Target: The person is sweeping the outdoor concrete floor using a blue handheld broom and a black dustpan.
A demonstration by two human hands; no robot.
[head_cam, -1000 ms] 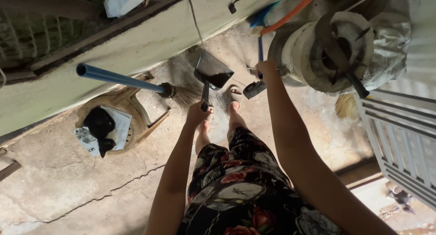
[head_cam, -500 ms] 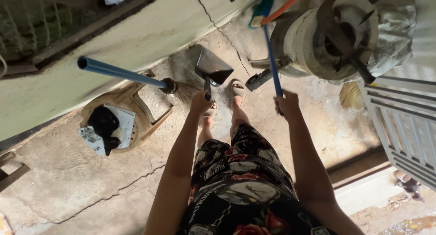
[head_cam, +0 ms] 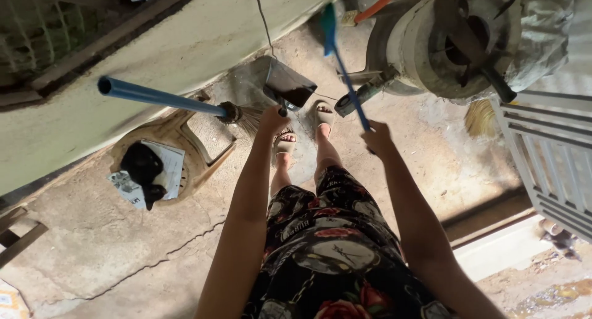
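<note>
My left hand (head_cam: 271, 120) grips the handle of a black dustpan (head_cam: 288, 86), whose pan hangs low over the concrete floor in front of my sandalled feet (head_cam: 302, 131). My right hand (head_cam: 377, 138) is closed around a thin blue stick (head_cam: 345, 78) that slants up and away to a teal head (head_cam: 328, 20) near the top of the view. A broom with a thick blue handle (head_cam: 157, 98) and straw bristles (head_cam: 250, 117) leans beside my left hand, not held.
A pale wall (head_cam: 185, 41) runs along the left. An overturned tan plastic chair (head_cam: 185, 152) carries papers and a black object (head_cam: 143, 168). A round stove-like drum (head_cam: 456, 41) with an orange hose (head_cam: 379, 4) stands at right, by a white slatted panel (head_cam: 549, 165).
My right hand took the blue stick from beside the drum, drew it back toward me, and swung its head leftward. The left hand keeps the dustpan, shifted slightly forward.
</note>
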